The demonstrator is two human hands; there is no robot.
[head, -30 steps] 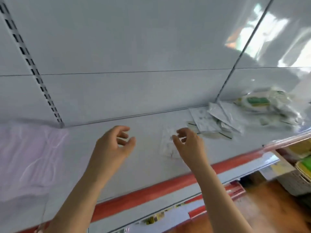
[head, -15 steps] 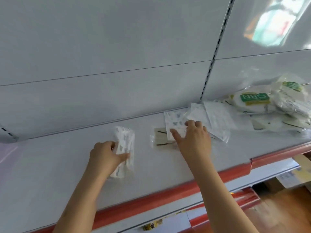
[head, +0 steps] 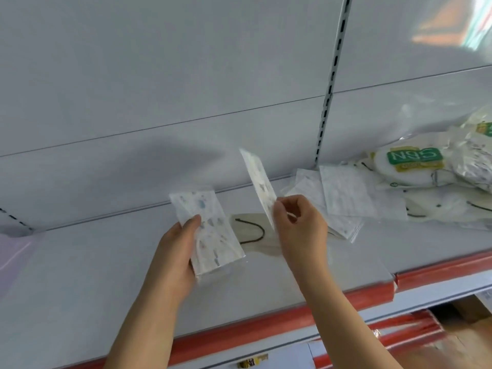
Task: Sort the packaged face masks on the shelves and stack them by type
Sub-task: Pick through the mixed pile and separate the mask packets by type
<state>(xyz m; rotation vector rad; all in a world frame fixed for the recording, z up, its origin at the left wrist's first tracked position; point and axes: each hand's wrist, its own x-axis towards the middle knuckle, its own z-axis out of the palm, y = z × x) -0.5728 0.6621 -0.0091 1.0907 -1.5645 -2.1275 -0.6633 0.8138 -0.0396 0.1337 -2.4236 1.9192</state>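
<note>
Holding one patterned mask packet [head: 210,233] in my left hand [head: 177,251], I pinch a second matching packet [head: 259,186] by its lower edge in my right hand [head: 300,230], both raised over the shelf [head: 80,275]. That thin pinch could let the slippery packet slide out, I think. Half a second ago both lay flat; the loose pile [head: 346,198] waits right.
</note>
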